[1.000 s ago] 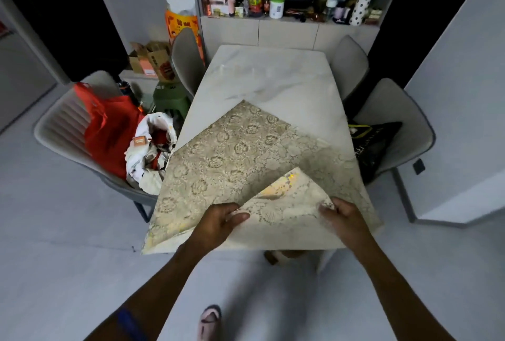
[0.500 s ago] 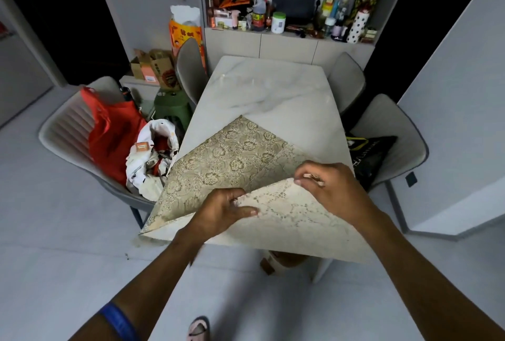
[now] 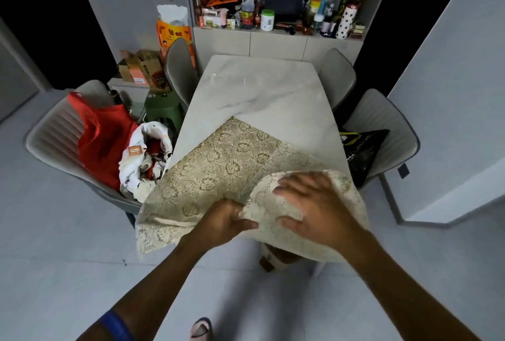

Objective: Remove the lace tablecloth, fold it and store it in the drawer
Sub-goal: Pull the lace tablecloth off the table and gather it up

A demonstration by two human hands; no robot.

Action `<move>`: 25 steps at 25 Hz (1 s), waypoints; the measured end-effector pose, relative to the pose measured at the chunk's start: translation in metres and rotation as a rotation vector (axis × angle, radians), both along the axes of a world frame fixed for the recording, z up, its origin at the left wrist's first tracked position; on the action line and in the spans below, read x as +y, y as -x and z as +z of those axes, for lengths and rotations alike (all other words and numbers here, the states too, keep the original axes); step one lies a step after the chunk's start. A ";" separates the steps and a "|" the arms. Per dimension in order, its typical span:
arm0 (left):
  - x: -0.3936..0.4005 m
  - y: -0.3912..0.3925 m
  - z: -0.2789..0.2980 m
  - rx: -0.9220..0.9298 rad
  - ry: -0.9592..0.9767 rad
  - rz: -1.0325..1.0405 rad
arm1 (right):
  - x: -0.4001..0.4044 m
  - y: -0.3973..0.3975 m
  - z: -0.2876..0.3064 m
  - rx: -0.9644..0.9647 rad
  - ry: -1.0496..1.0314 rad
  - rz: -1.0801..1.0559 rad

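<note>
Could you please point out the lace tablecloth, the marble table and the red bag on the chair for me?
lace tablecloth (image 3: 218, 165), head view, on its flat patterned middle.
marble table (image 3: 259, 86), head view, on the bare far half of the top.
red bag (image 3: 103, 135), head view, on its front face.

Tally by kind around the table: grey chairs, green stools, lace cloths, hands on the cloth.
Grey chairs: 4
Green stool: 1
Lace tablecloth: 1
Hands on it: 2, left hand, right hand
Total: 8
</note>
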State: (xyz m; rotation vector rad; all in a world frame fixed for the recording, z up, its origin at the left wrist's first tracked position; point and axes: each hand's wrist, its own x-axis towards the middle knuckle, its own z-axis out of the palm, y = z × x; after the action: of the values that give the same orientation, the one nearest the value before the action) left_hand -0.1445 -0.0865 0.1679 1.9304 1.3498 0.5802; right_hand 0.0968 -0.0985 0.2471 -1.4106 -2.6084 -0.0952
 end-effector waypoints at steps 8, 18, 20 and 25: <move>-0.063 -0.012 0.055 0.187 -0.148 -0.120 | -0.039 0.019 -0.023 0.041 -0.051 0.015; -0.167 0.031 0.083 0.058 -0.097 -0.420 | -0.157 0.070 0.009 0.333 0.362 0.192; -0.197 0.060 0.077 -0.001 -0.070 -0.417 | -0.181 0.091 0.018 0.265 0.346 0.203; -0.250 0.121 0.061 -0.041 -0.126 -0.193 | -0.234 0.114 0.039 0.388 0.475 0.068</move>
State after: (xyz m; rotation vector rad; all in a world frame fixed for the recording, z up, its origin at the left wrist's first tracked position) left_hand -0.2652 -0.3365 0.2294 2.1094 1.1086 0.6184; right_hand -0.0173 -0.3328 0.2858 -1.2956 -2.4288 0.7735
